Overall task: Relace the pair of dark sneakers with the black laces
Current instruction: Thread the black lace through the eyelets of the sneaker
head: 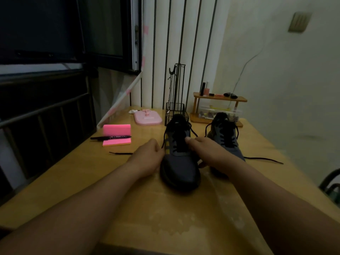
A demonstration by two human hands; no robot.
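Near sneaker [181, 165]: it stands on the table [184, 227] straight ahead of me, toe pointing at me, between my two hands.
Left hand [147, 158]: it lies against the near sneaker's left side, fingers curled in towards the eyelets. I cannot tell whether they pinch anything.
Lace strand [164, 140]: it runs down the near sneaker's left side to my left fingertips.
Right hand [207, 150]: it grips the near sneaker from the right, with the thumb [188, 139] pressed on the black tongue and the fingers curled over the far side.
Second sneaker [225, 137]: it sits just right of the near sneaker, partly behind my right hand and already laced. Its lace end [263, 159] trails out to the right.
Loose lace [120, 153]: it lies flat on the table left of the near sneaker, beyond my left hand.
Pink notes [116, 143] and pen [110, 138]: they are further left of the near sneaker.
Wire rack [176, 111]: it stands just behind the near sneaker's heel.
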